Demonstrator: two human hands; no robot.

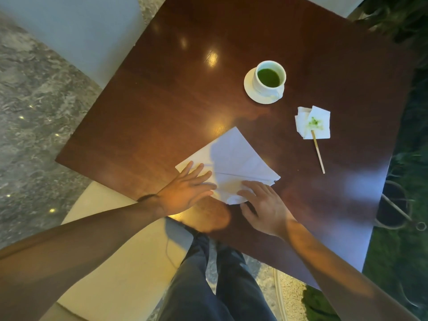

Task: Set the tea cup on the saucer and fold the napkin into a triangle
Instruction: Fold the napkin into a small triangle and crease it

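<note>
A dark glossy wood table (162,107) carries warm lamp glare. Grey marbled floor (27,100) lies at left, with a pale chair (76,26) at the far side and a cream seat (111,251) nearer. Dark plants (403,22) fill the right.

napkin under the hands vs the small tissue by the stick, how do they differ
The napkin is larger, clean and pressed flat by the left hand and right hand. The small tissue is crumpled, stained green and untouched, with a wooden stick resting on it. Both are white paper on the table.
</note>
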